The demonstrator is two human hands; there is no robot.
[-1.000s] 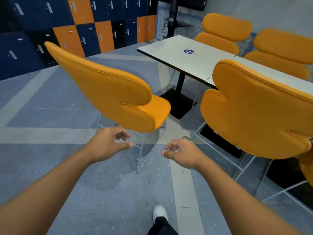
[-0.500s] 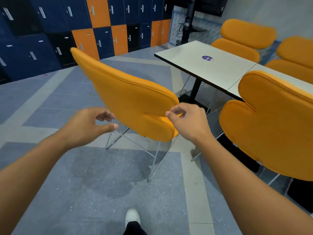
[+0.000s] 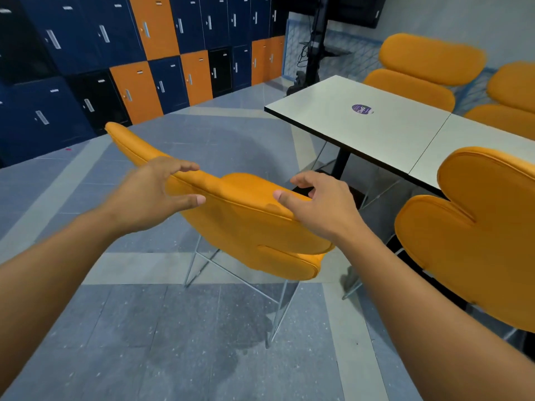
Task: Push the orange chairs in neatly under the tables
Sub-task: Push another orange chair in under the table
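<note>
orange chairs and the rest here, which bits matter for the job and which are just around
In the job:
- pulled-out chair between both hands
- left hand, right hand, open at its backrest
- near chair
- table
- far chairs

Just around:
- lockers
- black stand

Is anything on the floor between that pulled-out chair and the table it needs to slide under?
Nothing visible blocks it. The floor between the pulled-out chair and the table looks bare. The table's black pedestal stands underneath, and a neighbouring chair sits close on the right.
</note>
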